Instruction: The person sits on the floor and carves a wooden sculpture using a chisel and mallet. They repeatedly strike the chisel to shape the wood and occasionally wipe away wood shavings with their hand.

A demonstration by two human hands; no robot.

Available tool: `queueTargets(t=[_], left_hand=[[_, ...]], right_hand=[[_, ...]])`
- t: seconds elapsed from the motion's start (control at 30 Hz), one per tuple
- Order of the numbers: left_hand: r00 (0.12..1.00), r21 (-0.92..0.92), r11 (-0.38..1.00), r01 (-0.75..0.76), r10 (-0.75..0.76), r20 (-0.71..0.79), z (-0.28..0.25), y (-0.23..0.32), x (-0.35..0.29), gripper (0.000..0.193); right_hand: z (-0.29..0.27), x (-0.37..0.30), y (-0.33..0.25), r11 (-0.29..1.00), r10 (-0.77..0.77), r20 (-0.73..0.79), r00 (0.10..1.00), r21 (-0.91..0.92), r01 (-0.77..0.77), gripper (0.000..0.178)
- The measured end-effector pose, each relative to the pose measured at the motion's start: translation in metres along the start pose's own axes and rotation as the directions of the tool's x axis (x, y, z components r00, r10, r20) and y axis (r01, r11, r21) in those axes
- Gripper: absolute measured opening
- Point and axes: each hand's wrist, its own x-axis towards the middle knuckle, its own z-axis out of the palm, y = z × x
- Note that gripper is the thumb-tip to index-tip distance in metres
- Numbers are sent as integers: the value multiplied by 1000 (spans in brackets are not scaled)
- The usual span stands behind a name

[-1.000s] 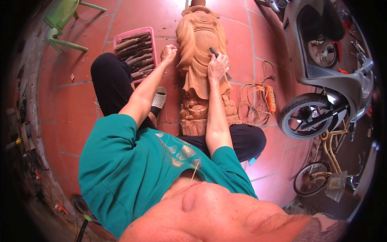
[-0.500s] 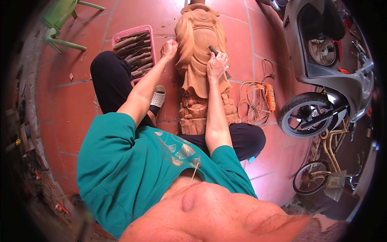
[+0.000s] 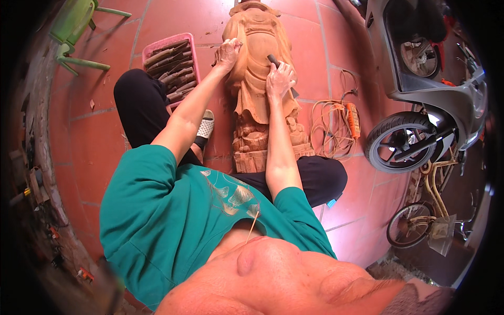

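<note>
A carved wooden statue (image 3: 261,58) of a robed figure lies on its back lengthwise before me, its base towards me. My left hand (image 3: 228,54) is closed at the statue's left side, its curled fingers by the edge of the robe. What it holds, if anything, is hidden, though a small dark tip shows beside the wrist. My right hand (image 3: 280,81) is wrapped round a dark-handled tool (image 3: 273,61) over the statue's middle. The round handle sticks out above the fist, and a flat grey part shows below it, beside the carving.
A pink basket (image 3: 193,58) of dark-handled carving tools (image 3: 170,65) stands left of the statue. An orange power strip (image 3: 353,121) with a coiled cord lies to the right. Further right are a motor scooter (image 3: 436,94) and a bicycle (image 3: 415,223). A green chair (image 3: 73,26) stands far left.
My left hand has moved slightly up and right, onto the statue's edge. My right hand keeps its hold on the tool, nearly in the same place. The whole view has shifted a little.
</note>
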Motion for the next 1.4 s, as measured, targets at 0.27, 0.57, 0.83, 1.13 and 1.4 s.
queueTargets(t=[0.27, 0.57, 0.83, 1.13, 1.4], left_hand=[[998, 27, 999, 36, -38, 58, -15, 4, -48, 11], [971, 109, 993, 52, -76, 226, -19, -14, -69, 9], [988, -33, 989, 147, -146, 42, -16, -35, -69, 12], [997, -127, 989, 81, -81, 0, -15, 3, -51, 14], [954, 3, 968, 250, -247, 168, -19, -38, -90, 14]], right_hand=[[3, -1, 9, 998, -19, -53, 998, -62, 16, 31], [1, 1, 14, 1000, -9, -31, 999, -19, 9, 31], [3, 0, 14, 1000, -26, -53, 998, 1, 26, 31], [0, 0, 5, 1000, -5, -22, 1000, 30, 5, 30], [-2, 1, 6, 998, 7, -9, 1000, 65, -6, 31]])
